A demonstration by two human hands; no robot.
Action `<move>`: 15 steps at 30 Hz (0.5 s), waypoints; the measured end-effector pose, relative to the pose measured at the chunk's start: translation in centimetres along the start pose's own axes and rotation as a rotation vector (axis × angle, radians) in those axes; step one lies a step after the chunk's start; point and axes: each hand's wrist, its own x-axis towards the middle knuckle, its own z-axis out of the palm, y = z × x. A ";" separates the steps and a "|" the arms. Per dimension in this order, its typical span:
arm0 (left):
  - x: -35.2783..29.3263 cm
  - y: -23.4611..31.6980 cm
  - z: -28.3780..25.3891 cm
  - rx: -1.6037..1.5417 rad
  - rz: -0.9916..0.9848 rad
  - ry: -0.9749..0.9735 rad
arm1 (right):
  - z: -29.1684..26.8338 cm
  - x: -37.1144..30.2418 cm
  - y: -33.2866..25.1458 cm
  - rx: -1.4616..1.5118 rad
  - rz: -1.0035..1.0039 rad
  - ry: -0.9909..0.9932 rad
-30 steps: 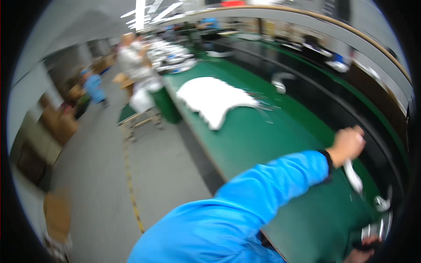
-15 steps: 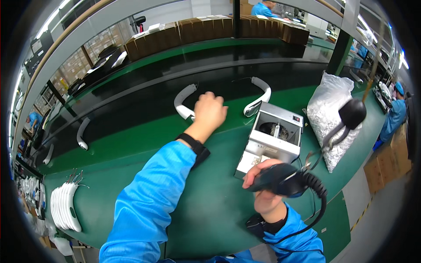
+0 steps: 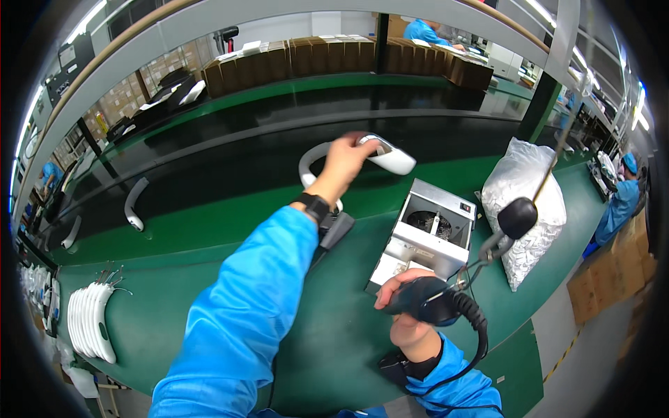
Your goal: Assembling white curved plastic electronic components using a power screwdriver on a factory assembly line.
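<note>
My left hand [image 3: 343, 161] is closed on a white curved casing piece [image 3: 396, 160], whose rounded end sticks out to the right over the belt. A grey-white curved arm [image 3: 306, 166] shows just left of the hand; I cannot tell whether it joins the held piece. Beneath my left wrist stands a dark grey block [image 3: 337, 230]. My right hand [image 3: 411, 327] grips a black corded electric screwdriver [image 3: 424, 301], with a coiled cable and a metal hanging hook. Beyond it is a metal box-shaped screw feeder [image 3: 435, 226] with an open top.
A clear bag of small white parts [image 3: 526, 216] stands at right, behind a hanging black weight [image 3: 518, 217]. Stacked white curved pieces [image 3: 90, 322] lie at left. Another curved piece [image 3: 134, 203] rests on the belt. Brown cartons [image 3: 251, 70] line the back; co-workers sit beyond.
My left hand has risen slightly to the right and now holds the white curved piece. The piece that lay behind the screw feeder has left its place. The right hand still grips the screwdriver.
</note>
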 end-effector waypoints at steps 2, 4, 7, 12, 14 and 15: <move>-2.0 4.2 -3.4 -0.155 -0.041 0.059 | 0.1 0.1 -0.3 0.026 -0.042 -0.017; -3.9 6.2 -7.6 -0.374 0.067 0.085 | 0.2 0.0 -0.7 0.044 -0.064 -0.028; -10.3 11.1 -12.4 -0.659 0.153 0.054 | 0.4 -0.4 -0.8 0.169 -0.028 0.012; -19.9 12.6 -16.8 -0.694 0.017 -0.076 | 1.7 0.1 -1.5 0.109 -0.151 0.042; -21.7 11.3 -18.1 -0.543 0.025 -0.169 | 2.2 0.1 -2.0 0.051 -0.154 0.055; -22.4 11.1 -18.5 -0.475 0.041 -0.181 | 2.2 0.0 -2.0 0.047 -0.141 0.041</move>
